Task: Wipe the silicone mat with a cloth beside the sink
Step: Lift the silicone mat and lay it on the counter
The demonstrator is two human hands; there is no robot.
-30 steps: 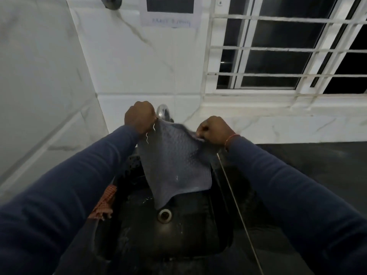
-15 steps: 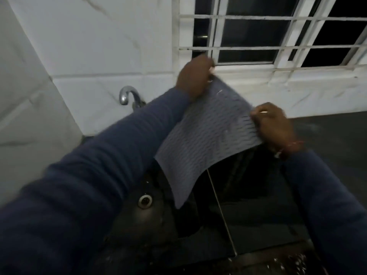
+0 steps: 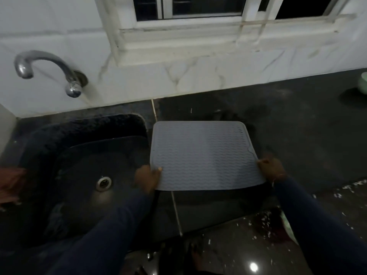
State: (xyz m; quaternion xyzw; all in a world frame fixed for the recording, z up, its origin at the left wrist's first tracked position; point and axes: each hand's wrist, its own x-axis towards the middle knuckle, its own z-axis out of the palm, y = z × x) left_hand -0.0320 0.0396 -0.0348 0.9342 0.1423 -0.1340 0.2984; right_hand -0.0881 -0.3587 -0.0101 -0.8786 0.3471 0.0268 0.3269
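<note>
The left hand [image 3: 148, 178] and right hand [image 3: 271, 168] each pinch a near corner of the grey ribbed silicone mat [image 3: 204, 153] (seemingly resting) on the black stone counter [image 3: 297, 135].

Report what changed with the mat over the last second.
The grey ribbed silicone mat, hanging over the black sink a second ago, was swung right and lowered nearly flat over the dark countertop. The left hand and right hand still grip its edges. The curved metal tap stayed put.

Grey wavy-ribbed mat [image 3: 204, 153]; black counter [image 3: 297, 135].
</note>
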